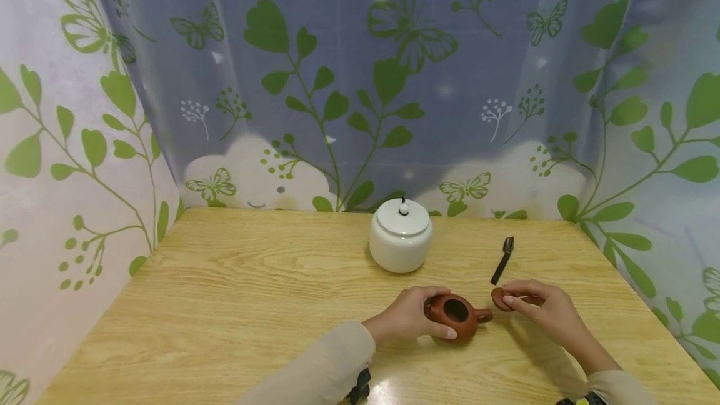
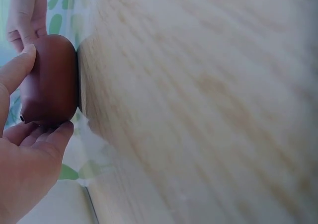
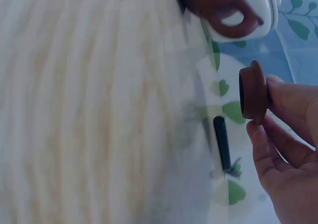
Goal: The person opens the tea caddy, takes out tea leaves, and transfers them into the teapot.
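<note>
A reddish-brown clay teapot [image 1: 466,325] stands on the wooden table with its top uncovered, the dark opening facing up. My left hand [image 1: 413,315] grips it from the spout side, thumb at the front and fingers behind. In the left wrist view the teapot [image 2: 52,80] shows its rounded side and small spout between thumb and fingers. To the right of the handle, my right hand [image 1: 548,311] pinches the teapot's lid [image 1: 499,299] above the table. The right wrist view shows the lid [image 3: 254,92] tilted on edge, its inner rim turned towards the teapot.
Behind the teapot stands a white lidded ceramic jar [image 1: 400,239]. A small dark scoop [image 1: 502,261] lies on the table [image 1: 253,280] beyond my right hand. A patterned curtain [image 1: 337,80] hangs along the table's back edge.
</note>
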Demonstrator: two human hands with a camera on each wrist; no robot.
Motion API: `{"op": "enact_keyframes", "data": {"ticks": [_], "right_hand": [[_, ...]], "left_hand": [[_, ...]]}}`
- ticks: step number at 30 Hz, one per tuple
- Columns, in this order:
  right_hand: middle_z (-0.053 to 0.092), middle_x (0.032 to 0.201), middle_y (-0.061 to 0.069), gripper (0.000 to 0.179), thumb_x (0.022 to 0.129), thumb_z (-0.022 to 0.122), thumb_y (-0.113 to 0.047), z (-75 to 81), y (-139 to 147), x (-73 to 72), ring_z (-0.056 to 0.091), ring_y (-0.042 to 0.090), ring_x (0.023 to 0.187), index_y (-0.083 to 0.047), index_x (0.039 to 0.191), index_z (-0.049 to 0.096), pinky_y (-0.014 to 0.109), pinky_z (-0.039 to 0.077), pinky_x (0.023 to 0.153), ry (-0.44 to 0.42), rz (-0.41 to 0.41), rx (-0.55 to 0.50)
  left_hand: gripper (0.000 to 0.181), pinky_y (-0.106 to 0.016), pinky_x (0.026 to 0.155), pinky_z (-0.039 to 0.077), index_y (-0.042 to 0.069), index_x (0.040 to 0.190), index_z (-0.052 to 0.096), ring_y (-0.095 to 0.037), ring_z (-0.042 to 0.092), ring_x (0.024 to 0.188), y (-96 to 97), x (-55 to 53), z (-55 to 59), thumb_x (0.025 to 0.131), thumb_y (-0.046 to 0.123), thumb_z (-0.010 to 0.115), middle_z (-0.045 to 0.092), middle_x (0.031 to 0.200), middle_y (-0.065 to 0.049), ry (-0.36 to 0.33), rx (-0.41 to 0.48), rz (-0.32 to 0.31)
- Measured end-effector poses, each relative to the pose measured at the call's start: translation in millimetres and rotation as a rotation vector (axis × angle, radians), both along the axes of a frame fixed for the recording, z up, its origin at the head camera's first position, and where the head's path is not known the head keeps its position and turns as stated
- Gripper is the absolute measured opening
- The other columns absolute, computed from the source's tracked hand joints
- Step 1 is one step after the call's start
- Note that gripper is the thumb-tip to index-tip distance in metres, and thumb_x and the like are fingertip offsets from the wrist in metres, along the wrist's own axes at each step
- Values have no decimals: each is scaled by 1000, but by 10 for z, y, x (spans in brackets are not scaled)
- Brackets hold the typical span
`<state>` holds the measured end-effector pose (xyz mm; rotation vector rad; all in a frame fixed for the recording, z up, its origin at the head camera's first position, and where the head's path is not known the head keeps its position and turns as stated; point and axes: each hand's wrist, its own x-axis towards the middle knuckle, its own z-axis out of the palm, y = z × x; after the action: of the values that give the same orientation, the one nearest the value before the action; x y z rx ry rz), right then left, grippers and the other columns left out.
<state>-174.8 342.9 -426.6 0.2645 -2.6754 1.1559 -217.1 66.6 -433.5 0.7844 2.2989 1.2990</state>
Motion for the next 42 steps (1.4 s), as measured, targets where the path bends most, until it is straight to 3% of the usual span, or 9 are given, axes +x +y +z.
{"op": "enact_keyframes", "data": {"ticks": [8,15,21,36,42], "right_hand": [[67,112,19,24,89,70,-20,-88,126,13,59,-7,85,-2,105,72,18,52,72,-157,-70,30],[65,115,21,28,88,71,-18,-113,164,16,62,-3,85,2,108,71,19,52,73,-262,-58,-2],[64,117,23,29,88,70,-17,-99,163,17,65,6,89,4,109,70,19,52,72,-279,-52,8],[67,113,21,30,88,71,-18,-134,162,-16,64,5,89,3,108,70,18,52,74,-260,-48,20],[66,115,21,35,89,70,-23,-83,152,-26,68,23,96,2,113,69,24,55,74,-258,-58,23]], "left_hand": [[72,-21,95,44,14,138,53,-7,54,117,6,12,-17,74,27,84,59,129,5,-16,6,-5],[73,-21,95,44,14,138,53,-6,54,117,12,5,-26,74,27,84,59,128,6,-33,25,-9],[73,-21,95,44,14,138,53,-6,54,117,12,-5,-32,74,27,84,60,128,6,-26,24,-12],[72,-22,96,44,18,139,51,-8,53,119,-16,2,-26,76,30,83,58,130,5,0,-15,-12],[74,-23,96,44,16,141,50,-9,52,121,-30,-6,-7,76,32,83,57,133,4,19,-10,-20]]}}
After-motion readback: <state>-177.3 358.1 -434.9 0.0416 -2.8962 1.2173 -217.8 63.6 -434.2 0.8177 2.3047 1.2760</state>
